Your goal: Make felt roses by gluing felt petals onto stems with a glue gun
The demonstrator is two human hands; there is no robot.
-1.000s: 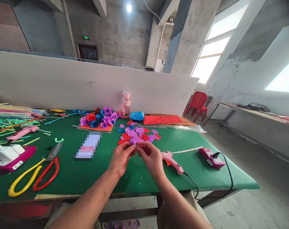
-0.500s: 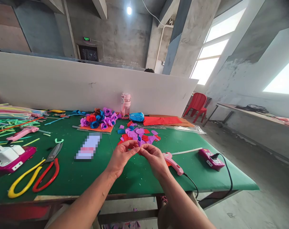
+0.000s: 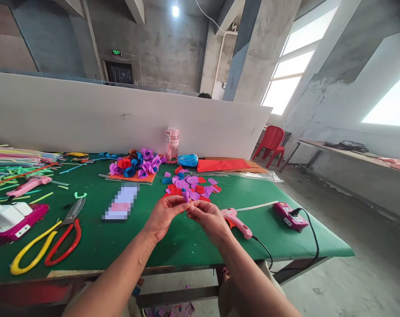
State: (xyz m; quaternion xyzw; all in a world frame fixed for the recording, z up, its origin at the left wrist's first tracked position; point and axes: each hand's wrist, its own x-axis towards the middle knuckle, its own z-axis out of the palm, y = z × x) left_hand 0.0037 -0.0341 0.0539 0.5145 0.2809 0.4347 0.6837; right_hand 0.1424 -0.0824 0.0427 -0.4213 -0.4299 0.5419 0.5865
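Observation:
My left hand (image 3: 163, 215) and my right hand (image 3: 209, 218) meet over the green table, fingertips pinched together. Between them a small purple paper flower bud (image 3: 186, 195) with a dark blue centre pokes up; its lower end is hidden by my fingers. Just behind lie loose purple, red and blue paper petals (image 3: 192, 181). Farther back on the left, a heap of finished paper flowers (image 3: 146, 163) rests on an orange sheet. A pink glue gun (image 3: 237, 221) lies to the right of my right hand, with a pale glue stick pointing out of its back.
Large scissors (image 3: 64, 233) with yellow and red handles lie at left, near a second pink glue gun (image 3: 28, 186) and a power strip (image 3: 21, 224). Another power strip (image 3: 290, 215) sits at right, its cord hanging over the edge. A pink bottle (image 3: 172, 144) stands before a white partition (image 3: 87, 110).
My fingers have shifted on the bud, which now stands up more plainly between them, leaning toward my left hand. The whole view has moved slightly; the tools stay in place.

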